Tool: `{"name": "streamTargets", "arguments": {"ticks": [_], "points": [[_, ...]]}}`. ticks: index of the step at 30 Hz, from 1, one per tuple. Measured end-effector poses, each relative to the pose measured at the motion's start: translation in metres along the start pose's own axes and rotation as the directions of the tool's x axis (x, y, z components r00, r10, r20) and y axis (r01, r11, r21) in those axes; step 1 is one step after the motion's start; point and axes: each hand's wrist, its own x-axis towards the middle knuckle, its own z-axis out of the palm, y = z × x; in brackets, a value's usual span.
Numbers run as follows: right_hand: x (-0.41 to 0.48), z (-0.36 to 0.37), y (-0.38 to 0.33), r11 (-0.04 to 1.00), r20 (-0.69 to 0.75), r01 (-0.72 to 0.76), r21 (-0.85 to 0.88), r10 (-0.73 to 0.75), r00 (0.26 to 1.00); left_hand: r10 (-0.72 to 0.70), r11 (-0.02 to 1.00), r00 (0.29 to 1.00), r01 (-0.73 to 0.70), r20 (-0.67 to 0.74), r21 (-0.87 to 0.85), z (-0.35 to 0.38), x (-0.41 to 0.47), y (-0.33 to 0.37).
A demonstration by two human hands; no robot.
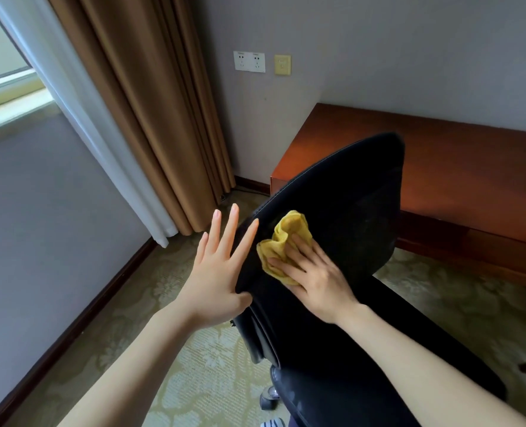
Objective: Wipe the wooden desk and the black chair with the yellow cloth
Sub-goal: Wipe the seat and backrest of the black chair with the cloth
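Observation:
The black chair stands in front of me with its backrest tilted up toward the wooden desk at the right. A crumpled yellow cloth lies on the backrest's front face, near its left edge. My right hand presses the cloth against the chair, fingers spread flat over it. My left hand is spread with straight fingers against the backrest's left edge, thumb touching the chair's side.
Brown curtains and a white sheer curtain hang at the left by the window. Wall sockets sit above the desk's left end. Patterned carpet covers the floor. A chair caster shows below.

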Motion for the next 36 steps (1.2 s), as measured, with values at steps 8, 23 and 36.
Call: {"name": "streamTargets", "arguments": {"ticks": [8, 23, 36], "points": [[0.014, -0.039, 0.051, 0.690, 0.160, -0.697, 0.194, 0.679, 0.716, 0.028, 0.990, 1.000, -0.028, -0.002, 0.138, 0.004, 0.001, -0.003], [0.039, -0.011, 0.014, 0.570, 0.007, -0.736, 0.366, 0.789, 0.615, 0.039, 0.982, 0.999, -0.042, 0.020, 0.183, 0.004, 0.008, -0.007], [0.045, -0.007, -0.032, 0.445, -0.200, -0.545, 0.710, 0.870, 0.450, 0.063, 0.985, 0.998, -0.061, -0.007, 0.162, 0.006, 0.007, -0.006]]}}
